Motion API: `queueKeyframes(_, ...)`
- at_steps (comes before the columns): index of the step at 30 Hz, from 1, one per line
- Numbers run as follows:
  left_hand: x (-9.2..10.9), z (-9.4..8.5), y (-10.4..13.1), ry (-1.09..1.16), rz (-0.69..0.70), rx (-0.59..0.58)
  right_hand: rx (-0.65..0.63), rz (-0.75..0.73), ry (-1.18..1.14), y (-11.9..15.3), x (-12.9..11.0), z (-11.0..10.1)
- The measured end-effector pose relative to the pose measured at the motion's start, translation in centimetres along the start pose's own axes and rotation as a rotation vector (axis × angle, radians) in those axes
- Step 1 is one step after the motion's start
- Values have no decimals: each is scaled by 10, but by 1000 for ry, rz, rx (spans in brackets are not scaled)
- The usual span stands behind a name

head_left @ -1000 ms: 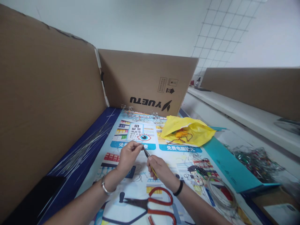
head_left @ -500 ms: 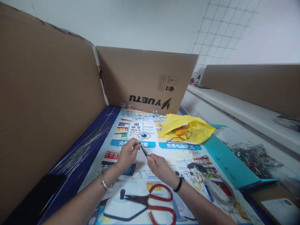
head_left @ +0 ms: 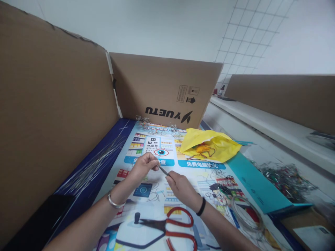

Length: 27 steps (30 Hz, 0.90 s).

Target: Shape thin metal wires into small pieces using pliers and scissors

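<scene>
My right hand [head_left: 181,188], a black band at its wrist, is closed round a slim dark metal tool [head_left: 163,170] that looks like pliers or tweezers. The tool's tip points up and left to the fingertips of my left hand [head_left: 143,168]. That hand, with a silver bangle at the wrist, is pinched; whatever it holds is too small to make out. Below both hands, red-handled scissors [head_left: 167,225] lie on the printed poster [head_left: 154,209]. Thin wire pieces [head_left: 155,195] are scattered under the hands.
Cardboard panels [head_left: 162,87] stand behind and at the left. A yellow bag [head_left: 211,144] with orange contents lies ahead right, near tangled wires [head_left: 288,181]. Long wires [head_left: 91,167] lie at left above a black object [head_left: 39,223]. A wire coil [head_left: 247,212] is at right.
My left hand has turned a little and its bangle shows further left. My right hand has shifted slightly right, and the tool appears at a changed angle. The view has moved slightly.
</scene>
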<state>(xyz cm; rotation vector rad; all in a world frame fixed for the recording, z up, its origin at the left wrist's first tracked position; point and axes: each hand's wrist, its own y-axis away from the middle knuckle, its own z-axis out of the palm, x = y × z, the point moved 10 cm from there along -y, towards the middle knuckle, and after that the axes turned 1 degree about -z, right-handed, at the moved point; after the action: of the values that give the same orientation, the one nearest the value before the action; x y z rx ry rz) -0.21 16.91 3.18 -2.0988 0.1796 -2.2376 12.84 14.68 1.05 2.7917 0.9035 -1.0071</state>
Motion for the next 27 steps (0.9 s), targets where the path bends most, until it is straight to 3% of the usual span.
queueKeyframes(8, -1, -10, -2, 71, -6, 129, -55, 97, -273, 1, 9, 6)
queueKeyframes(27, -1, -3, -1, -83, 89, 66, -39, 147, -364, 3, 18, 14)
